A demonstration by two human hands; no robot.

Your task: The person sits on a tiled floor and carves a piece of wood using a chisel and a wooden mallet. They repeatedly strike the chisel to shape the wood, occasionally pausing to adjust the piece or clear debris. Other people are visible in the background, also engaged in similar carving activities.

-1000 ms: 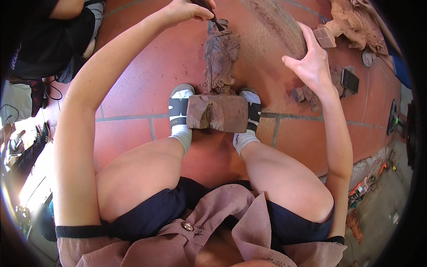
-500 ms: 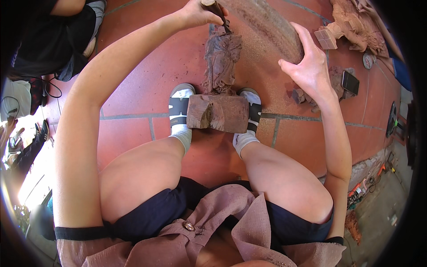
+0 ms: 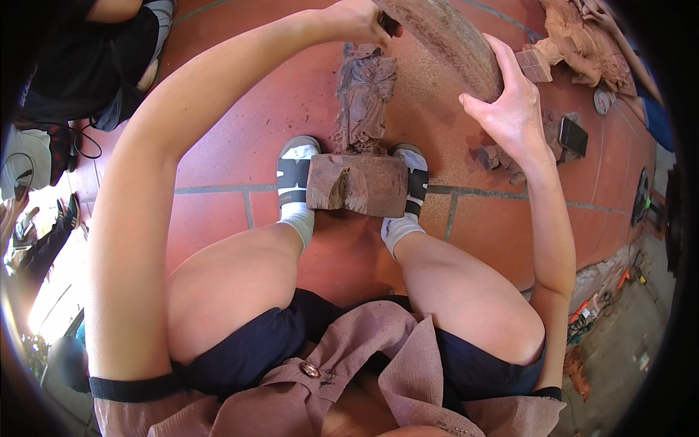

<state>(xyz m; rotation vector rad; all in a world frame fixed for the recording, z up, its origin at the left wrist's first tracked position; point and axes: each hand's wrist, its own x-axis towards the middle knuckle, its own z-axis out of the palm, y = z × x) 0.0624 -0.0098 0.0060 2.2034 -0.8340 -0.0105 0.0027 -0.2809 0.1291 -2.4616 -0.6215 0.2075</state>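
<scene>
Since a second ago the right hand [image 3: 513, 109] has slid up onto the big rounded wooden log [image 3: 444, 36] that slants across the top of the view, and the left hand [image 3: 357, 18] has drawn in toward the log's near end; the feet and the block between them have not shifted. Now the right hand lies spread and flat against the log's lower flank, fingers open, steadying rather than gripping; the left hand is curled shut around a dark tool handle [image 3: 389, 25], though the tool's kind cannot be told this near the rim. The hands stand apart, one on each side of the log.

Below them a carved wooden figure [image 3: 364, 98] stands upright on a squared wooden block [image 3: 357, 183]; the block is wedged between the person's two sandalled feet on the red tiled floor [image 3: 240, 153], touching both. The figure is rough, reddish-brown, deeply cut with folds; it is judged stiff and fairly heavy, not slippery, yet its thin carved edges could chip, so the solid block is the safer hold. Wood chips [image 3: 499, 156] lie near the right foot, and a dark phone [image 3: 573, 136] just beyond them.
</scene>
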